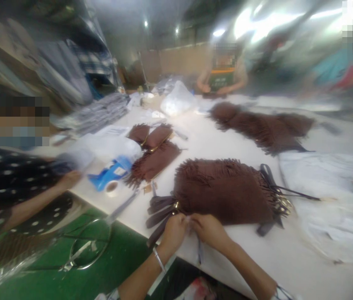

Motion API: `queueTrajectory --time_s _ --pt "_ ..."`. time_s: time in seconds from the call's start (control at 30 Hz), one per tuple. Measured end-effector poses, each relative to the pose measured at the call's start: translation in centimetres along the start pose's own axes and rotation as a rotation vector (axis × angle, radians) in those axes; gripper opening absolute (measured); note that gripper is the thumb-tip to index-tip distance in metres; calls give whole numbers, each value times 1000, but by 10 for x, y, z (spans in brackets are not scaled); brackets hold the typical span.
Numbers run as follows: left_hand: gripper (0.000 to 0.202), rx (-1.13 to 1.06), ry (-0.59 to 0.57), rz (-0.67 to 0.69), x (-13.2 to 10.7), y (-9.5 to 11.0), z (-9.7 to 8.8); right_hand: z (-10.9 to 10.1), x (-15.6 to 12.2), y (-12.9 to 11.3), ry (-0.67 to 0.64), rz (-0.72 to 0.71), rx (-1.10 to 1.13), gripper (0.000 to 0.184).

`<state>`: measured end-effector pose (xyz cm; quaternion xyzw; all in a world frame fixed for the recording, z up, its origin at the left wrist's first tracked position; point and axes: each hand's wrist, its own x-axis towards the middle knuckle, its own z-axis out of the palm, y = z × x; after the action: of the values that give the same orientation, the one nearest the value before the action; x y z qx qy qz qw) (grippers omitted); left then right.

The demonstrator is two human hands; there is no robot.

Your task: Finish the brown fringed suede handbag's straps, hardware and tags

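Note:
A brown fringed bag (pixel 223 189) lies on the white table (pixel 289 254) right in front of me, its dark straps (pixel 160 208) spilling toward the near edge. My left hand (pixel 173 233) is closed at the bag's near left corner, pinching by the straps and a small gold fitting. My right hand (pixel 209 229) sits right beside it, fingers curled together against the same spot. What the fingertips hold is too small and blurred to name.
More brown fringed bags (pixel 154 154) and a larger pile (pixel 264 125) lie further back. A blue tape dispenser (pixel 110 173), white plastic bags (pixel 329 196) and a clear bag (pixel 178 100) are on the table. One person in polka dots sits at left, another stands at the far end.

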<state>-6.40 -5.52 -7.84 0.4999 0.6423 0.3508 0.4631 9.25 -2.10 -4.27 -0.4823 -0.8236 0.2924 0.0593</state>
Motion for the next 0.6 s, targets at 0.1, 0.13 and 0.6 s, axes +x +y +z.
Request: queueTrajectory --time_s 0.1,0.13,0.6 --pt "31 -97 -20 -59 -3 2 -2 7 -1 -6 46 60 -98 29" --pt "35 -124 -31 -76 -6 2 -5 9 -2 -8 52 73 -107 29" --pt "25 -653 -29 -320 -35 -4 -8 17 -8 -17 118 133 -214 30"
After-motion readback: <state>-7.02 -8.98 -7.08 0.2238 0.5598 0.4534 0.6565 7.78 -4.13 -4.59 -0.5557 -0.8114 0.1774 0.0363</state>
